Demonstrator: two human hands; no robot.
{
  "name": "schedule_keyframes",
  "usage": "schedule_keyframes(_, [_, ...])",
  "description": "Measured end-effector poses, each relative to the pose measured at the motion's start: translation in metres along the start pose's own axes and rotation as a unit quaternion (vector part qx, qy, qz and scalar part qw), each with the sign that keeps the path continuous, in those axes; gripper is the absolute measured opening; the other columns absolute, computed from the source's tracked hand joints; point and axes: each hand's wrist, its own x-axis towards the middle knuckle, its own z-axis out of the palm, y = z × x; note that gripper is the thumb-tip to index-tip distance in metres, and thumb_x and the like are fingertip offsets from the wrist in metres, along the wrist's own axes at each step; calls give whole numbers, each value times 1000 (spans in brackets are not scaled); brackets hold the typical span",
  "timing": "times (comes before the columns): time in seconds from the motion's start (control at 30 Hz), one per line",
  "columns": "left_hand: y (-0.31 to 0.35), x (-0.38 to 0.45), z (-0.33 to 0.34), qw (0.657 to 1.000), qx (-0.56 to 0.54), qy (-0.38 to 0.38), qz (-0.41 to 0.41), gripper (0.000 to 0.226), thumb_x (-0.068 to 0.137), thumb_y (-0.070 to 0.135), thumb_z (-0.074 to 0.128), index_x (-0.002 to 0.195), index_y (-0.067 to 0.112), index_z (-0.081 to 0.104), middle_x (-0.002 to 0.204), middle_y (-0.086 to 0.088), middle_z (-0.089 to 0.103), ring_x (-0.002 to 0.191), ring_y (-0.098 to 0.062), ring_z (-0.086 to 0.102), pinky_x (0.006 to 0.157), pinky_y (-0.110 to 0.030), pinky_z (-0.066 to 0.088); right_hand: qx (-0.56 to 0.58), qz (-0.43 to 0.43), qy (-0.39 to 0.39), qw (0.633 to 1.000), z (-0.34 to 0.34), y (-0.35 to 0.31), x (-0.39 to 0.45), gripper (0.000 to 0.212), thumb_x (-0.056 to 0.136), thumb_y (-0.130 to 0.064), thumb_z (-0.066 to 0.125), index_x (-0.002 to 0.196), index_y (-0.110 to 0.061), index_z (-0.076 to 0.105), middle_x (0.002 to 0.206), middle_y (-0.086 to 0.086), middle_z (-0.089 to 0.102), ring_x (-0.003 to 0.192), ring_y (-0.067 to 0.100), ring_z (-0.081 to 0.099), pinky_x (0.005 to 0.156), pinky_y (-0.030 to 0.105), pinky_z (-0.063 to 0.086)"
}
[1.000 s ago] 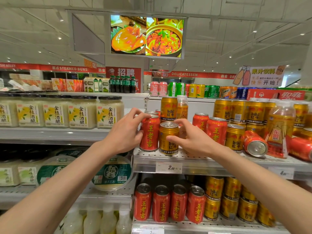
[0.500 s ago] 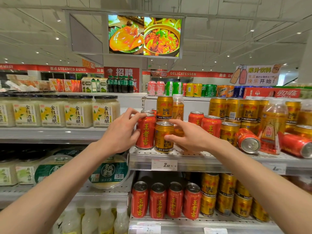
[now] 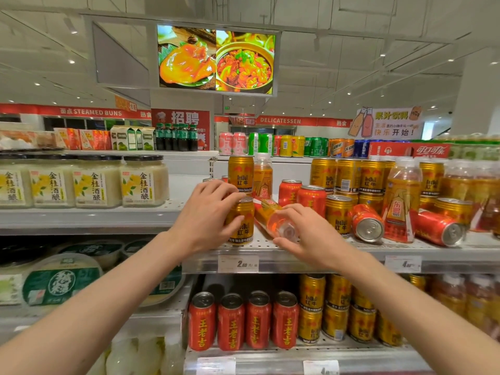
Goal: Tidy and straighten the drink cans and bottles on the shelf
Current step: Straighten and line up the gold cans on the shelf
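Shelf (image 3: 270, 249), perforated metal, supermarket aisle: left hand (image 3: 205, 215) clamped on upright gold can (image 3: 242, 223) near front edge; right hand (image 3: 305, 234) fingers curled around tipped bottle (image 3: 273, 220) beside it; screen (image 3: 216, 59) overhead.

A screen (image 3: 216, 59) showing two cooked dishes hangs from the ceiling above the aisle, with red store banners (image 3: 75, 111) running along the wall behind it and a juice sign (image 3: 389, 123) standing at the right. On the left shelf stand jars of rice wine (image 3: 143, 181) with black lids, and round green-labelled tubs (image 3: 61, 282) sit on the level below. White price tags (image 3: 238, 263) are fixed to the shelf edge.
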Motion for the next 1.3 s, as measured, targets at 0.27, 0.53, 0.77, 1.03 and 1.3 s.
schedule_keyframes(0.27, [2,3,10,999,-30,5,-31,44,92,52,58,129,29,61,122,7,65,117,-17,56,115,-41,26,72,59,132,987,41,-8,-5,56,85,-33,79,135,-21,56,139,-5,55,125,15,51,105,26,39])
schedule_keyframes(0.53, [2,2,11,998,-50,6,-38,43,93,52,58,129,30,59,123,8,63,120,-16,54,117,-42,25,134,50,148,979,9,2,2,52,85,-30,78,133,-19,61,130,-4,60,118,12,55,103,35,49])
schedule_keyframes(0.77, [-1,3,12,998,-58,6,-36,43,93,53,57,130,32,58,124,9,63,120,-15,54,117,-42,24,248,80,191,946,-42,-2,35,61,88,-34,76,142,-21,50,133,-5,59,117,12,57,98,34,55])
schedule_keyframes(1.03, [-3,2,14,997,-68,10,-30,43,92,54,54,129,31,60,122,10,64,118,-15,55,115,-40,24,250,93,126,955,-40,-13,77,71,96,-45,64,155,-19,36,152,4,50,134,17,53,108,36,48])
schedule_keyframes(1.3, [-2,1,15,997,-73,13,-30,42,93,51,56,130,31,59,123,10,63,120,-14,53,117,-39,23,269,135,75,951,-20,-16,79,83,101,-37,58,163,-28,2,168,0,24,151,22,31,117,42,33])
